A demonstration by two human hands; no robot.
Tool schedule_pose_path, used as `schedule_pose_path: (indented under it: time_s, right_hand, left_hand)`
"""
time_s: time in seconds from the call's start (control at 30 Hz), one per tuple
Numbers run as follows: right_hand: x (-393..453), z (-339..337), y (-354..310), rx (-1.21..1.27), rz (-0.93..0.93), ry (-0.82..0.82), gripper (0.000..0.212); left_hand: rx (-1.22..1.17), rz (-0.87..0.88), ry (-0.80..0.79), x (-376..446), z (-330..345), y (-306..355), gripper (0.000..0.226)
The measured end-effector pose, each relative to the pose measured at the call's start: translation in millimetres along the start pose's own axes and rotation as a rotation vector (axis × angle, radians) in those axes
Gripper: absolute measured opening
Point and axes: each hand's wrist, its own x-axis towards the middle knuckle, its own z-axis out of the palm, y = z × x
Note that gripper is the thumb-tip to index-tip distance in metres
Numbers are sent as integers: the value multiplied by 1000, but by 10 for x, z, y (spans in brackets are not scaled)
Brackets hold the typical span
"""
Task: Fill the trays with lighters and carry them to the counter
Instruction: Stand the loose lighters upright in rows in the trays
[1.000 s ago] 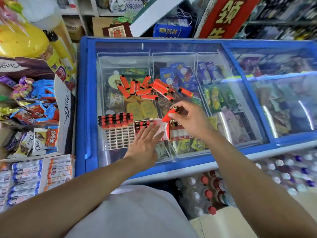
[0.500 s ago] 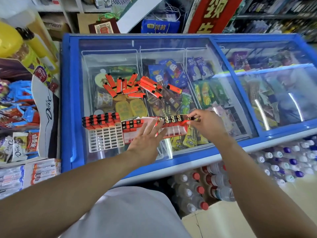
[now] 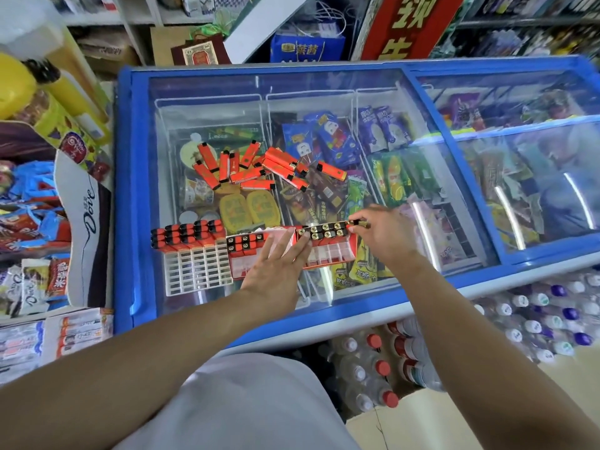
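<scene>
Three lighter trays lie side by side on the freezer's glass lid: a white tray (image 3: 198,271), a red middle tray (image 3: 246,264) and a red right tray (image 3: 328,253), each with a back row or two of orange lighters standing upright. My left hand (image 3: 276,267) rests flat with straight fingers on the two red trays. At the right tray's far right corner, my right hand (image 3: 386,232) pinches one lighter (image 3: 358,224). A loose pile of orange lighters (image 3: 250,165) lies on the glass farther back.
The blue-framed chest freezer (image 3: 130,196) holds ice-cream packs under its sliding glass. A Dove chocolate display box (image 3: 87,222) and snack packs crowd the left. Bottled water (image 3: 535,313) is stacked on the floor at the right and below the freezer's front edge.
My right hand carried a lighter from above the trays down to the right tray's far right corner. The view shifted, so the freezer sits more to the left. The left hand stayed on the trays.
</scene>
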Motion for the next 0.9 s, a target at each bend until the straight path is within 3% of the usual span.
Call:
schedule_pose_path:
  time_s: [0.33,0.5,0.6,0.67,0.77,0.9]
  right_hand:
    - [-9,-84,-37,56,1,-91,40]
    - [546,-513,-23,225,116,-456,45]
    - [1005,-409,-161,255,123,-327,30]
    - [1257,-182,-247,243,138,-220,37]
    - [1493,181,-286,108,182,-210,51]
    - [1642,431,-329,105,224,-139,37]
  left_hand:
    - [1,15,28,1,48,-21,92]
    - [13,32,25,16,14,-75,94]
    - [1,32,13,13,2,-73,93]
    - [6,32,8,11,13,-97,95]
    - [10,41,-14,15,-2,-126,94]
    - [-4,52,-23,17,-26,-135,92]
